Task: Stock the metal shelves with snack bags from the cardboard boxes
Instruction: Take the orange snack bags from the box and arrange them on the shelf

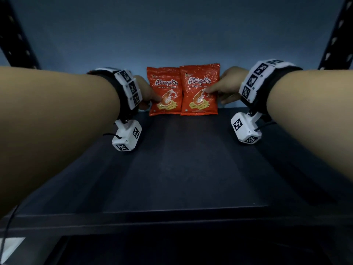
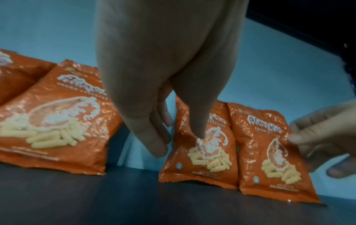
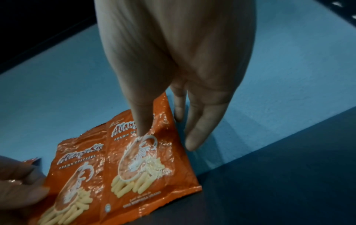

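Head view | two prawn-cracker bags (image 1: 183,90) upright mid-frame, at shelf (image 1: 181,169) back against blue wall | left hand (image 1: 148,94), right hand (image 1: 225,87) loose-fingered, fingertips pressing bag faces, gripping nothing | advice: ease off slowly, check they don't tip forward.

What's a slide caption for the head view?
Both hands, left hand and right hand, steady two prawn cracker bags upright against the shelf back.

Both orange bags, the left bag (image 1: 164,91) and the right bag (image 1: 199,88), read "PRAWN CRACKERS" under a white script brand name too blurred to read.
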The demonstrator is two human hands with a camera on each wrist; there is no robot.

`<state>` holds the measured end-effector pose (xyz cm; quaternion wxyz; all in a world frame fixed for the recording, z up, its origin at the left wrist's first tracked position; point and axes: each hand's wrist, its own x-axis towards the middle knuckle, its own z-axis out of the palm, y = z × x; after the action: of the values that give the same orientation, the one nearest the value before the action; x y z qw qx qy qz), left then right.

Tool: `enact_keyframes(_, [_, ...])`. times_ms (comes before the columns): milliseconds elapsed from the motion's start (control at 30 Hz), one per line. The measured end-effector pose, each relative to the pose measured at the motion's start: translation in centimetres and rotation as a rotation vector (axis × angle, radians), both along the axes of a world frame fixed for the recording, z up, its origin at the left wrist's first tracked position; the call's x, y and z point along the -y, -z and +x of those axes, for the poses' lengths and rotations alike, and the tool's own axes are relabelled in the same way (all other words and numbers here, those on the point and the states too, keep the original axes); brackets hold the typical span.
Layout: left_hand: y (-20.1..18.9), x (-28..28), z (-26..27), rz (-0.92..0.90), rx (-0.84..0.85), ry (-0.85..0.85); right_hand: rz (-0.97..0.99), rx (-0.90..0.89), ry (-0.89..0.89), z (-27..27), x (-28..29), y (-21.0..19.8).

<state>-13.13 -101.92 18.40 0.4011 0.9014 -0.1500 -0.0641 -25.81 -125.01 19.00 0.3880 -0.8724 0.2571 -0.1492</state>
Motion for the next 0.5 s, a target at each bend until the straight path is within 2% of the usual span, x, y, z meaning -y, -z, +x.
enact_keyframes(167, [-0.9,-2.9,-2.5,0.140,0.086,0.112,-0.163,-0.014,0.007,-3.3,-0.6,-0.4])
enact_keyframes(300, [-1.7,-6.1,-6.6,0.155,0.218,0.272,-0.294,-0.040,-0.062,-7.6,-3.3,-0.9])
enact_keyframes(400, [-2.0,-8.4,-10.5,0.190,0.210,0.416,-0.382,-0.030,-0.122,-11.7,-6.1,-1.1])
enact_keyframes(500, [-1.6,-10.6,-14.5,0.187,0.168,0.539,-0.352,0.010,-0.191,-15.9,-9.0,-0.9])
